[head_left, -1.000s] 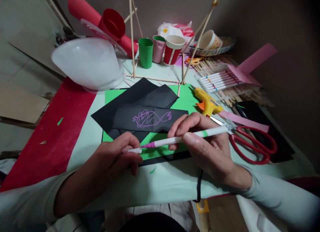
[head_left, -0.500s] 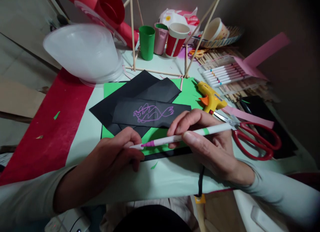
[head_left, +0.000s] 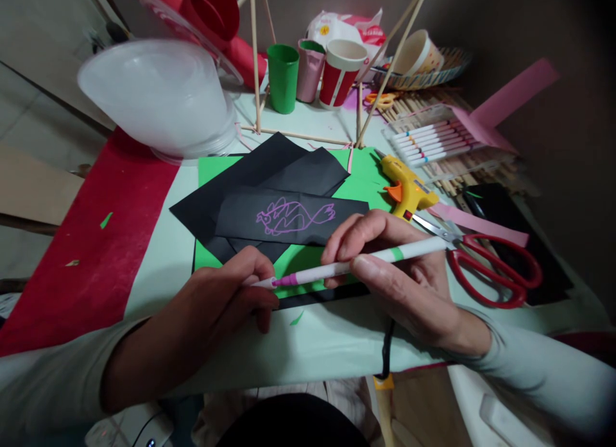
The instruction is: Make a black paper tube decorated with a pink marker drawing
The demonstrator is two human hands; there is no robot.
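Head view, findings as follows. My left hand [head_left: 228,292] is pinching a small white plastic cap [head_left: 262,283] between thumb and fingers, most of it covered by them. My right hand [head_left: 409,286] is closed in a pinch on a slim white felt-tip pen with a purple tip and a green band [head_left: 321,272], thumb on the near side of the barrel. The pen lies nearly level between both hands, its tip pointing left and meeting the mouth of the cap; how far the tip has entered, I cannot tell. Both pen and cap are held above the near part of a bright green rectangular sheet [head_left: 362,183].

On that sheet, beyond my hands, lies a black paper strip bearing a purple line drawing of a fish-like figure [head_left: 293,219]. It overlaps further black paper pieces [head_left: 274,158].

To the right, just beside my right hand, lie metal scissors with red handles [head_left: 466,243]. The pen's rear end crosses in front of their pivot; contact cannot be confirmed. Beyond the scissors sits a yellow glue gun with an orange trigger [head_left: 407,184]. Further back is a clear plastic case of white markers [head_left: 430,142]. At the rear, a green cup [head_left: 283,81] stands upright.
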